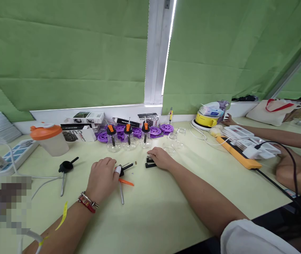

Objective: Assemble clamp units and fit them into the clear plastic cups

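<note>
My left hand (pixel 101 180), with white tape on one finger, closes round a black fitting (pixel 122 171) with thin rods. An orange lever (pixel 126 182) and a metal tube (pixel 121 193) extend below those fingers; whether they join the fitting is partly hidden. My right hand (pixel 161 158) has its fingers curled on a small black case (pixel 150 164) with small metal pieces in it. A tiny brown piece (pixel 136 162) and a tiny pale piece (pixel 132 173) lie between the hands. Farther left lies a similar black fitting (pixel 67 166) with a metal tube.
Three glass bottles (pixel 129 144) with black-and-orange tops stand before purple discs (pixel 155 131) and boxes (pixel 83 133). Clear glass vessels (pixel 172 140) are right of them. An orange-lidded shaker (pixel 50 139) and power strip (pixel 18 155) stand left. A co-worker's arm (pixel 272 135) reaches in beyond an orange-and-black power strip (pixel 239 153).
</note>
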Available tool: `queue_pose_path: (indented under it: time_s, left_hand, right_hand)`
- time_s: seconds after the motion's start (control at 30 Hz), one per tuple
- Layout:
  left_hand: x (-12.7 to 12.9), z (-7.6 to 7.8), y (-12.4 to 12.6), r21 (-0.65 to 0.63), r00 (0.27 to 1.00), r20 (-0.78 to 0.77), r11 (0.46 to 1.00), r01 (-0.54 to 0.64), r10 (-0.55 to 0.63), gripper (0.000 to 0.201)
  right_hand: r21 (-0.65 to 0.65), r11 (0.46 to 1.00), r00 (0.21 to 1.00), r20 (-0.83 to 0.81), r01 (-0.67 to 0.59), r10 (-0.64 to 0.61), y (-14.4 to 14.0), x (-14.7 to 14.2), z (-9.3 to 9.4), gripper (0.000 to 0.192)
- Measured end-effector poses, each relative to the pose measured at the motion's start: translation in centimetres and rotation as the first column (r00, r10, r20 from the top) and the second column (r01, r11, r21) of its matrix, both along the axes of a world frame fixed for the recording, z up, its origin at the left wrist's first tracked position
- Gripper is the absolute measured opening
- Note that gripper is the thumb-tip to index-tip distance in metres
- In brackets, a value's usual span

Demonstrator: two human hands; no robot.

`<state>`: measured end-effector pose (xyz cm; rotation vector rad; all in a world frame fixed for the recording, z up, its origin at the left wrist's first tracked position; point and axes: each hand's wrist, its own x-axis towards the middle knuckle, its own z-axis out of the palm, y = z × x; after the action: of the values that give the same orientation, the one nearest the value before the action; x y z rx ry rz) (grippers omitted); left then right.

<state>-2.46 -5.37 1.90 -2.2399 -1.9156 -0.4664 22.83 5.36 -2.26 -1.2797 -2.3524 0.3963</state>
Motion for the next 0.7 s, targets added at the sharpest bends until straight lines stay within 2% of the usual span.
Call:
queue_pose_path:
  time_s: [0.17,0.33,0.53,0.7]
  left_hand:
    - [0.4,0.1,-0.3,-0.014,1.000,-0.008,1.000,0.012,-0.012,0.025]
    - [0.3,0.2,-0.2,-0.065,1.000,-0.018,0.998,-0.005,0.004,0.024]
    - [0.4,-0.1,-0.2,-0.159,0.999,0.047,0.987,0.034,-0.027,0.024]
    - [0.5,-0.6,-0.3,-0.223,0.993,0.104,0.971,0.083,-0.061,0.039]
  right_hand:
    - [0.077,0.987,0.987,0.090,-0.137,0.130,-1.6,-0.2,0.2,0.044]
    - [0.047,0.988,0.966,0.220,-0.149,0.135,-3.1,-1.7,-0.3,0.052]
    - [0.085,0.982,0.962,0.232,-0.166,0.143,-1.8,-1.7,-0.6,0.047]
    - [0.107,0.976,0.958,0.236,-0.189,0.160,-0.4,-0.6,-0.8,0.047]
